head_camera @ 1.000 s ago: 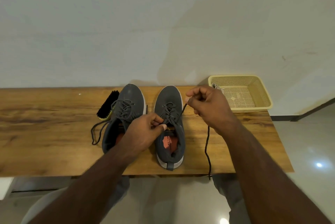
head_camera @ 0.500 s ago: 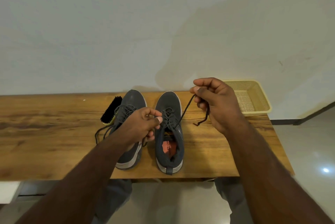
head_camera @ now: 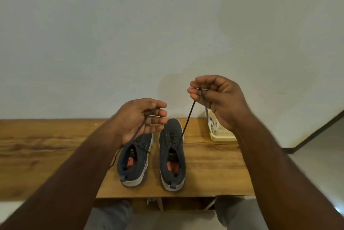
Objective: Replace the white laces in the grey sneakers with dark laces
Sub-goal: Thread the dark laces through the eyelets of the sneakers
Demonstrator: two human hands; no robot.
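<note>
Two grey knit sneakers, the left sneaker (head_camera: 135, 162) and the right sneaker (head_camera: 172, 155), stand side by side on the wooden counter (head_camera: 46, 151), toes toward the wall. The right hand (head_camera: 217, 99) pinches a thin dark lace (head_camera: 188, 119) running taut down to the right sneaker. The left hand (head_camera: 143, 119) holds another dark lace end (head_camera: 137, 133), its fingers (head_camera: 158, 116) only loosely curled. One pale mesh basket (head_camera: 223, 134) holds white laces (head_camera: 214, 124).

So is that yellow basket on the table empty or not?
Not empty. The yellow basket holds a pale bundle, likely the white laces; the right hand hides its far part.

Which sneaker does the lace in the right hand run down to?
The right-hand sneaker, nearer the basket. The right hand pinches its lace; the other sneaker sits left.
</note>
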